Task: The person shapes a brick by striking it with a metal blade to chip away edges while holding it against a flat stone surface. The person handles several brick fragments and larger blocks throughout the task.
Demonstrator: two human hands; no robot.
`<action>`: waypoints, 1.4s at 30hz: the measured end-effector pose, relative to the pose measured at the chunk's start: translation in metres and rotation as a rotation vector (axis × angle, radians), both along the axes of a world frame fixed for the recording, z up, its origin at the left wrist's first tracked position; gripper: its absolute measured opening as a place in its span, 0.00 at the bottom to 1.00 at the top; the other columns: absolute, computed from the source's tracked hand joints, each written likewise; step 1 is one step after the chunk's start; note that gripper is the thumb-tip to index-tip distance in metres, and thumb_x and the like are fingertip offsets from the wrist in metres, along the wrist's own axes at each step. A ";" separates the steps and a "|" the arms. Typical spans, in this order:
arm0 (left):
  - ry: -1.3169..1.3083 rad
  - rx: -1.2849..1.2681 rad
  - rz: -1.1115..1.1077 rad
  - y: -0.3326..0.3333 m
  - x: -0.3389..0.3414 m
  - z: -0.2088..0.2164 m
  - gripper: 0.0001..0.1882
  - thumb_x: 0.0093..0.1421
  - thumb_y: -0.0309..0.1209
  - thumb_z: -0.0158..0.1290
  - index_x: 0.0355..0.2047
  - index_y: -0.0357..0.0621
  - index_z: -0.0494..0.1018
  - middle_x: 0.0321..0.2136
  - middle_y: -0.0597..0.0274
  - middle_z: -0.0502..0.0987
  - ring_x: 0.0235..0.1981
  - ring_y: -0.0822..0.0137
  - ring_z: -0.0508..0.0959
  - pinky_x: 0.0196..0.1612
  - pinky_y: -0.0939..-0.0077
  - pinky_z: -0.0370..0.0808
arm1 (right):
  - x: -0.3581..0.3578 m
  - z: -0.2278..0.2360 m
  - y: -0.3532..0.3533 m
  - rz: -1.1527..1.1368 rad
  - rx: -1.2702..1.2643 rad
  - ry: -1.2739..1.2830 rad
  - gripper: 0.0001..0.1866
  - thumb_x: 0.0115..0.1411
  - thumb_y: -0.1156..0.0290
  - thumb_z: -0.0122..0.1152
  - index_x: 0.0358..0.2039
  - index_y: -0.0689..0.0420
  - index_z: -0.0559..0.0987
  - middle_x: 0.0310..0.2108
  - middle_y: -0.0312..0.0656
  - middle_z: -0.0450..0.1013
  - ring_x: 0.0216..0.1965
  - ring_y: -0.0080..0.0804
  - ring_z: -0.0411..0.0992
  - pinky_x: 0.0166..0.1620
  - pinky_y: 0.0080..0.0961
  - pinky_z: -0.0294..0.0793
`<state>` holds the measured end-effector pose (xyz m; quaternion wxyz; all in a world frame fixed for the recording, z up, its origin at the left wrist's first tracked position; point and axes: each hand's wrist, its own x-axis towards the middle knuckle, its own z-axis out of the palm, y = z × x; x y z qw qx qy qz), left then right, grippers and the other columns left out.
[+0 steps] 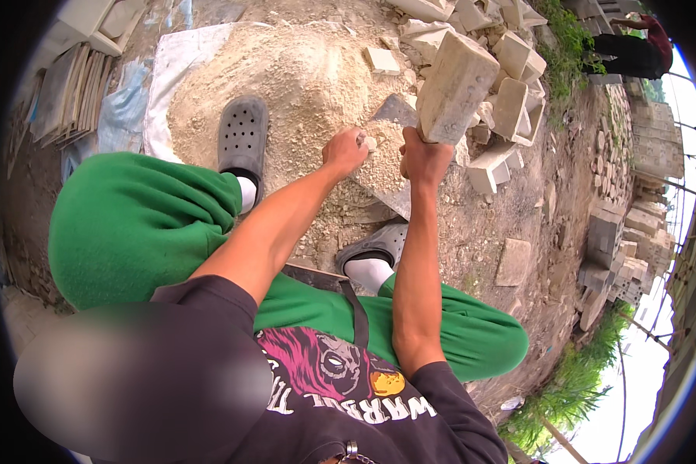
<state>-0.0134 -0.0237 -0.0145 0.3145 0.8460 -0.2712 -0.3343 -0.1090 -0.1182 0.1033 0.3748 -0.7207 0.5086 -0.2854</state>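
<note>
The left hand's point(346, 151) fingers pinch a pale chunk point(371, 145) just above the debris; the right hand's point(428, 160) clench a block-headed mallet point(458, 85), head up. Crushed rubble point(232, 85) spreads far left (much already fine); angular pale blocks point(510, 108) sit uncrushed, far right

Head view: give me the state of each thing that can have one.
Left hand, closed on a small pale piece
Right hand, closed, holding the large block
Large block, in hand; any handle is hidden
Pale rubble, loose, heaped
White sheet, partly covered by rubble
Broken blocks, jumbled
Thin boards, stacked
Grey clogs, both worn
</note>
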 end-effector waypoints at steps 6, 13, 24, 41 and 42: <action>0.012 -0.039 0.006 -0.005 -0.003 -0.003 0.16 0.58 0.42 0.58 0.42 0.47 0.80 0.39 0.55 0.82 0.41 0.53 0.81 0.45 0.60 0.77 | -0.037 -0.099 0.036 0.021 -0.116 0.325 0.14 0.49 0.65 0.67 0.28 0.64 0.81 0.18 0.43 0.76 0.22 0.35 0.78 0.29 0.33 0.75; 0.050 0.034 0.033 -0.008 0.001 -0.004 0.16 0.57 0.43 0.59 0.41 0.48 0.81 0.38 0.57 0.83 0.40 0.55 0.82 0.45 0.60 0.77 | -0.042 -0.054 0.014 -0.109 0.479 0.216 0.13 0.49 0.65 0.69 0.24 0.63 0.81 0.18 0.41 0.76 0.17 0.28 0.75 0.22 0.29 0.71; 0.081 0.108 0.158 -0.010 -0.005 -0.004 0.18 0.56 0.46 0.59 0.40 0.48 0.79 0.37 0.59 0.83 0.40 0.58 0.82 0.44 0.62 0.76 | -0.055 -0.118 0.034 0.053 0.118 0.385 0.14 0.49 0.63 0.66 0.25 0.63 0.81 0.18 0.42 0.76 0.18 0.34 0.76 0.24 0.31 0.72; 0.047 0.163 0.119 -0.009 -0.001 -0.007 0.19 0.59 0.48 0.56 0.38 0.45 0.78 0.36 0.52 0.83 0.40 0.53 0.82 0.45 0.59 0.76 | -0.040 -0.086 0.027 0.062 0.426 0.600 0.20 0.45 0.59 0.64 0.32 0.65 0.84 0.32 0.63 0.79 0.39 0.58 0.79 0.42 0.44 0.78; 0.052 0.178 0.113 -0.009 -0.002 -0.005 0.19 0.59 0.48 0.56 0.38 0.45 0.78 0.36 0.51 0.83 0.40 0.52 0.82 0.45 0.59 0.76 | -0.043 -0.086 0.025 0.056 0.424 0.597 0.20 0.45 0.59 0.64 0.32 0.65 0.84 0.32 0.63 0.79 0.39 0.58 0.79 0.42 0.44 0.78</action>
